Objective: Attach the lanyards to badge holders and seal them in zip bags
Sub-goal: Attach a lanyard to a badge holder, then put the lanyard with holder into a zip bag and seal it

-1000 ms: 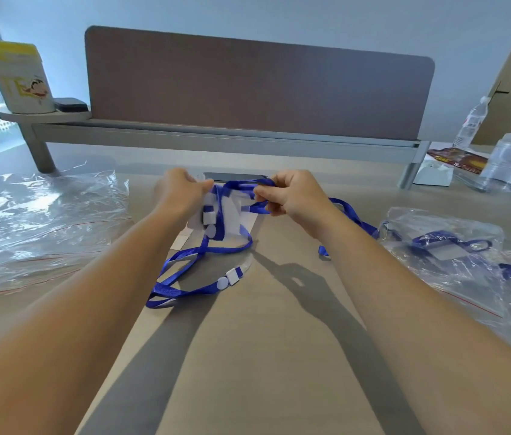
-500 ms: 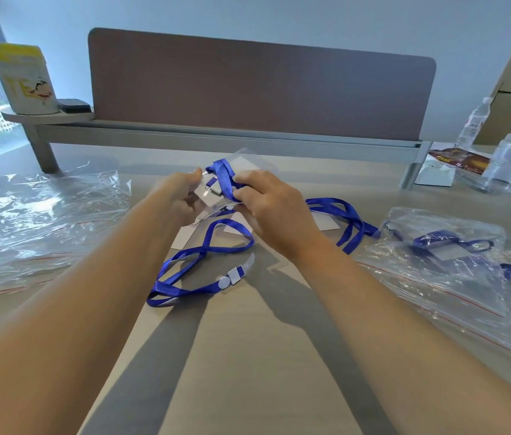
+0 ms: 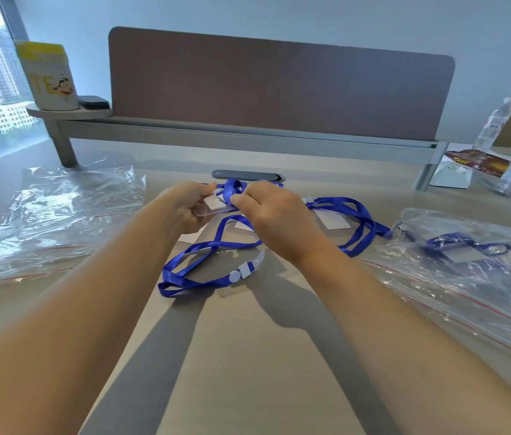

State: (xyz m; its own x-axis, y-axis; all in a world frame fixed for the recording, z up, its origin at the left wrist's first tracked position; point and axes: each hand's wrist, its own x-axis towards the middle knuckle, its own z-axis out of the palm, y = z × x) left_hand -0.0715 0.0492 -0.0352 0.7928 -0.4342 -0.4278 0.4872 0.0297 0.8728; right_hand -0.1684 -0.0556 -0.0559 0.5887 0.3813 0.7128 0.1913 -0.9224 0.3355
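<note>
Just above the desk, my left hand grips a clear badge holder by its left end. My right hand pinches the blue lanyard at the holder's top edge. The lanyard's loop trails down to a white clip lying on the desk. A second blue lanyard and loose badge holders lie to the right. At the far right, a filled zip bag holds a lanyard and badge. Empty zip bags are spread at the left.
A brown divider panel on a grey rail closes the back of the desk. A yellow-and-white tub stands on a small shelf at the back left. A water bottle, a packet and plastic containers crowd the back right. A cable slot lies behind my hands.
My hands have turned the badge holder flatter, and my right hand has shifted its pinch along the lanyard at the holder's top. The loop on the desk has barely moved.
</note>
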